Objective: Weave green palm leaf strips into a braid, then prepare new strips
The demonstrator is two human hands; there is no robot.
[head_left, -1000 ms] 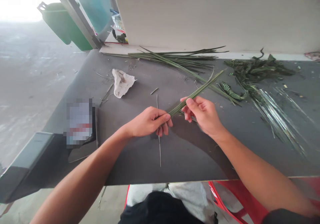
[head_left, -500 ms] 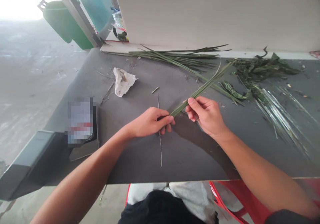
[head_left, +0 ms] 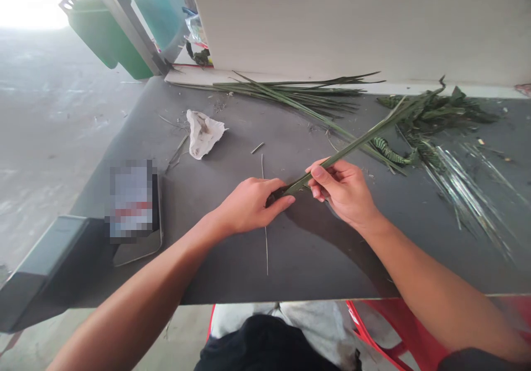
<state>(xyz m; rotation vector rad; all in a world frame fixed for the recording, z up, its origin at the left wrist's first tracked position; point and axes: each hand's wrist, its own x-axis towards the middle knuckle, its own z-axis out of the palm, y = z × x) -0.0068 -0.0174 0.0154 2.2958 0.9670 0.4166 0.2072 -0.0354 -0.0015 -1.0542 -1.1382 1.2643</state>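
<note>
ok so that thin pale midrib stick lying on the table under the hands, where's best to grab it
Take the thin stick by its near end, coming in from the table's front edge. That end lies bare on the grey top, while its middle passes under the left hand and the leaf strip that both hands hold. It lies flat and is very slender, so a fingertip pinch probably works best.

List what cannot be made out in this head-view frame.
- Pixelated patch over the flat device on the table: blurred, unreadable.
- Base end of the green leaf strip: hidden inside the left hand; right hand covers part too.
- Top-left floor: washed out by glare.
- Woven green pieces: too small to identify.
</note>
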